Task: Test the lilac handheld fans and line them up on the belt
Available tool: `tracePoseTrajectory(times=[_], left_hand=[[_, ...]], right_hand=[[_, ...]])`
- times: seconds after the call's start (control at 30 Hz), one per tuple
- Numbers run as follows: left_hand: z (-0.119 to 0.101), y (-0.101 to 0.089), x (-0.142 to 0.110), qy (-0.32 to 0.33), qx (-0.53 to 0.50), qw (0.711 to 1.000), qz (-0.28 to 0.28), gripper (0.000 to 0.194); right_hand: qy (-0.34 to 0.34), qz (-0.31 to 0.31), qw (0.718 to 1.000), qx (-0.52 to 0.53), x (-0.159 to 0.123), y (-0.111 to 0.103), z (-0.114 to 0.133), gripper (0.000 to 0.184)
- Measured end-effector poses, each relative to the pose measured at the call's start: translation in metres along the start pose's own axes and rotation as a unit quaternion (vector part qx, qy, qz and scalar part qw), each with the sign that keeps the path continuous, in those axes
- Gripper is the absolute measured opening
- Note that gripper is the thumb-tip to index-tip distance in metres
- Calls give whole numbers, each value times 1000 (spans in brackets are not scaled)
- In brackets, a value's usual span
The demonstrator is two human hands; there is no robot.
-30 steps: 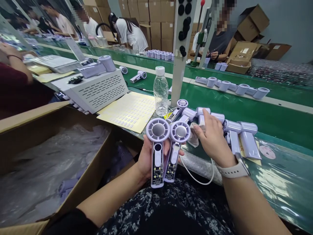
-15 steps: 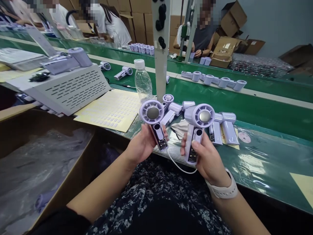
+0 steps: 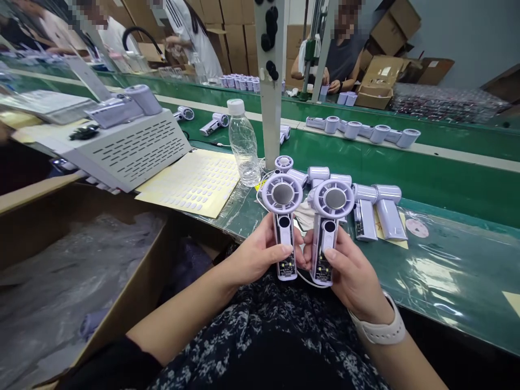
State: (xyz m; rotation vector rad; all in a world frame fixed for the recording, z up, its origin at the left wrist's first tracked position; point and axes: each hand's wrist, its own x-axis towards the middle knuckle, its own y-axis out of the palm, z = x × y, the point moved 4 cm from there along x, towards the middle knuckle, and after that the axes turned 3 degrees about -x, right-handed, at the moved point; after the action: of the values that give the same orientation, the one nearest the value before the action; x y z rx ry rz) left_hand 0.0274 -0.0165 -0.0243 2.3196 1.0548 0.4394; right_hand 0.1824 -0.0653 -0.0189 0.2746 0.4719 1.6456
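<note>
Two lilac handheld fans stand upright side by side in front of me, their round heads facing me. My left hand (image 3: 266, 246) is wrapped round the handle of the left fan (image 3: 283, 196), thumb on its front. Round the right fan (image 3: 333, 200) my right hand (image 3: 345, 262) is closed, its thumb beside the button. Both handles lack a front cover, so dark circuit boards show below the buttons. A white cable (image 3: 311, 281) curves under the fans; where it ends is hidden. Behind them on the bench lie several more fans (image 3: 389, 211).
A clear plastic bottle (image 3: 244, 143) stands by the grey post (image 3: 270, 108). To the left are a sticker sheet (image 3: 195, 181), a slotted metal box (image 3: 138, 146) and a carton with plastic film (image 3: 134, 292). Fans (image 3: 381, 133) line the conveyor; co-workers sit across it.
Both hands have brought the fans closer together. The left fan moved right and lower and now stands straighter, and my left thumb has come round to its front.
</note>
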Motion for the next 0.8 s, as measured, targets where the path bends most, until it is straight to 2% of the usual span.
tracePoseTrajectory(times=[0.3, 0.43, 0.57, 0.67, 0.8], left_hand=[[-4, 1, -1, -4, 9, 1000, 4, 39], [-4, 2, -1, -4, -2, 1000, 6, 46], [-2, 0, 0, -2, -6, 1000, -11, 41], [3, -3, 3, -23, -24, 999, -43, 42], [9, -12, 6, -22, -47, 990, -129, 43]], right_hand=[[8, -35, 999, 33, 5, -3, -6, 28], [-9, -40, 999, 22, 4, -4, -4, 25], [-6, -46, 999, -5, 3, -6, -2, 28], [2, -61, 998, -8, 3, -9, -5, 30], [-13, -76, 997, -9, 2, -11, -9, 20]])
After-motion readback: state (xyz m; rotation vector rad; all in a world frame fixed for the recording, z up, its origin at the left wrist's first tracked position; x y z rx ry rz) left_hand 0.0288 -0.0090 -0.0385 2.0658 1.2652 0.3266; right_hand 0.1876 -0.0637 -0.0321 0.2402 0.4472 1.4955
